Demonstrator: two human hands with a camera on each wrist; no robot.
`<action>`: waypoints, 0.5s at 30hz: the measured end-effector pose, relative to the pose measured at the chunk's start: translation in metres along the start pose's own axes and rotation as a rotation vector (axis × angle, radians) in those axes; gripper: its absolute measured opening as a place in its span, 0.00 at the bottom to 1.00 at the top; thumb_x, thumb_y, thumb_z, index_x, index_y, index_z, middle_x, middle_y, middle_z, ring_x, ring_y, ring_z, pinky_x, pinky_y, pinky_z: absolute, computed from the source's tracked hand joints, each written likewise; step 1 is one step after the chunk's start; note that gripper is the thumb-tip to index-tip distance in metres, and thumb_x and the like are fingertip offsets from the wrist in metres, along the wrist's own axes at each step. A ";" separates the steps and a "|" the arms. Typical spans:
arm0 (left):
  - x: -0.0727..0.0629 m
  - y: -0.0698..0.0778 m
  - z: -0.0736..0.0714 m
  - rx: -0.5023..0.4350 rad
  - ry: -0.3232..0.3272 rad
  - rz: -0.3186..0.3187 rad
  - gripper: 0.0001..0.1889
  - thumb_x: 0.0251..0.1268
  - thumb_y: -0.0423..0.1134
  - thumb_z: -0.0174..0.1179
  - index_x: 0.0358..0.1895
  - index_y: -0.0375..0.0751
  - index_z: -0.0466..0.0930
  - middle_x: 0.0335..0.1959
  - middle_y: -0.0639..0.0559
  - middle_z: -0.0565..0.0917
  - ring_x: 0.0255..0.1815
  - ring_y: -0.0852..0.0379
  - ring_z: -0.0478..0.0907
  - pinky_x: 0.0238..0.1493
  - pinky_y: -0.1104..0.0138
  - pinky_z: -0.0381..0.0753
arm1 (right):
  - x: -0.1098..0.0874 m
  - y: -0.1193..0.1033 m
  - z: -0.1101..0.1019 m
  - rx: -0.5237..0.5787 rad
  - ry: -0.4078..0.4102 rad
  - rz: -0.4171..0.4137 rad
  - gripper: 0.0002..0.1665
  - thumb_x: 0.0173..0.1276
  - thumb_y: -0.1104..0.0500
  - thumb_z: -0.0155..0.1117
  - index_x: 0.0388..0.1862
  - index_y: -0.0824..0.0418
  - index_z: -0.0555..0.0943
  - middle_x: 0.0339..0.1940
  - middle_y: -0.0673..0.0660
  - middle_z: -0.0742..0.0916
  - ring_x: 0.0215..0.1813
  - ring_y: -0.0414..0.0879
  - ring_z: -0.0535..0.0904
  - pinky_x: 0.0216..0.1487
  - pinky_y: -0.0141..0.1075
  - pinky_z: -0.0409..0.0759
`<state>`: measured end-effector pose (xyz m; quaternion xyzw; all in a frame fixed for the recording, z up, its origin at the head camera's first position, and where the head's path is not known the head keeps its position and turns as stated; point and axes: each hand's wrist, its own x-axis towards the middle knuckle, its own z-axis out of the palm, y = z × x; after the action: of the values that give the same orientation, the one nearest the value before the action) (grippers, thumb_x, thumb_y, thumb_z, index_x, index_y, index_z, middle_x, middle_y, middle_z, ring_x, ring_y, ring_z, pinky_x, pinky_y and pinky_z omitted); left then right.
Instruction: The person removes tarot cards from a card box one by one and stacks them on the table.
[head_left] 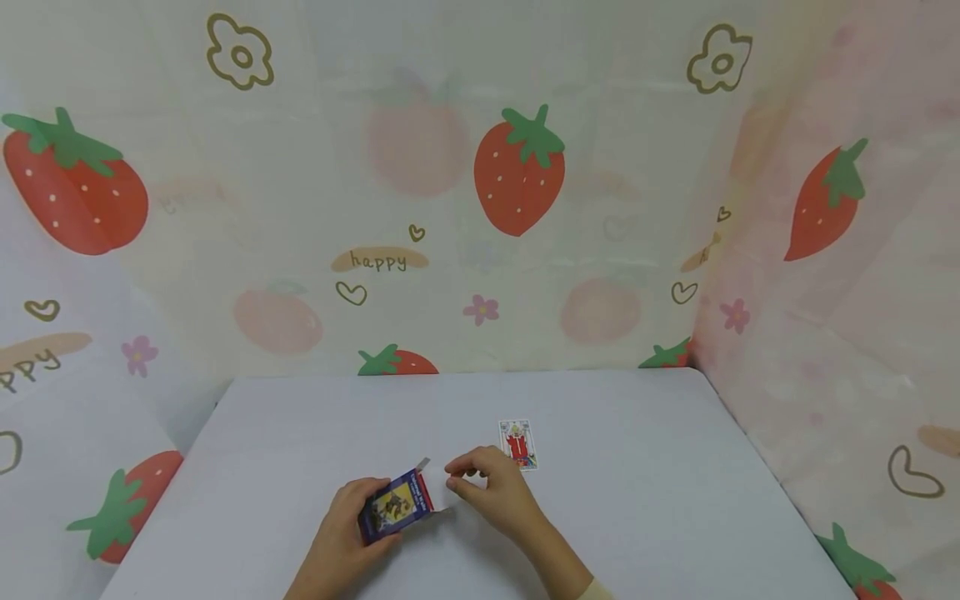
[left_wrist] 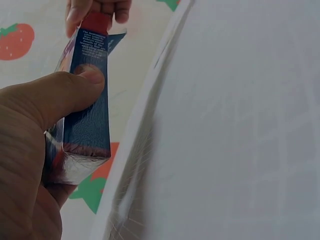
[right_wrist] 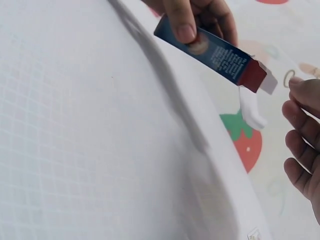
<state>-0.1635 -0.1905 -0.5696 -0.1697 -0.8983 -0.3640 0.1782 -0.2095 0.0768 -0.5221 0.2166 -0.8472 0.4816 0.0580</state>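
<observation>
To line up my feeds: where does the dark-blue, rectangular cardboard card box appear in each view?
Head: the box is below centre, slightly left.
Left wrist: the box is left of centre, lengthwise up the picture.
Right wrist: the box is above and right of centre, slanting down rightward.
Shared landmark: the person's bare left hand, gripping it.

Right forearm (head_left: 551, 548) is showing bare, with a pale yellowish-cream sleeve (head_left: 597, 591) edge starting behind the right hand (head_left: 495, 492). Left hand (head_left: 348, 521), left of the right hand, is showing bare; left thumb's (right_wrist: 184, 25) nail is looking short, rounded.
</observation>
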 end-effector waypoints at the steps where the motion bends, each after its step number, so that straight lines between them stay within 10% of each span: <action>1: 0.000 0.000 0.000 0.006 0.000 0.001 0.43 0.42 0.42 0.85 0.66 0.46 0.75 0.62 0.57 0.78 0.61 0.59 0.72 0.60 0.65 0.74 | 0.000 0.000 0.001 0.004 0.000 -0.008 0.07 0.68 0.54 0.73 0.44 0.45 0.88 0.40 0.38 0.87 0.47 0.40 0.79 0.50 0.43 0.81; 15: 0.000 0.001 0.001 0.004 -0.009 -0.011 0.43 0.41 0.41 0.85 0.66 0.47 0.75 0.61 0.58 0.78 0.61 0.60 0.72 0.60 0.59 0.78 | -0.005 0.001 0.018 0.019 -0.013 -0.027 0.08 0.65 0.53 0.75 0.43 0.48 0.89 0.38 0.40 0.88 0.45 0.43 0.80 0.47 0.38 0.79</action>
<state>-0.1630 -0.1892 -0.5696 -0.1661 -0.9007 -0.3625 0.1722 -0.2034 0.0634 -0.5337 0.2314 -0.8400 0.4873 0.0571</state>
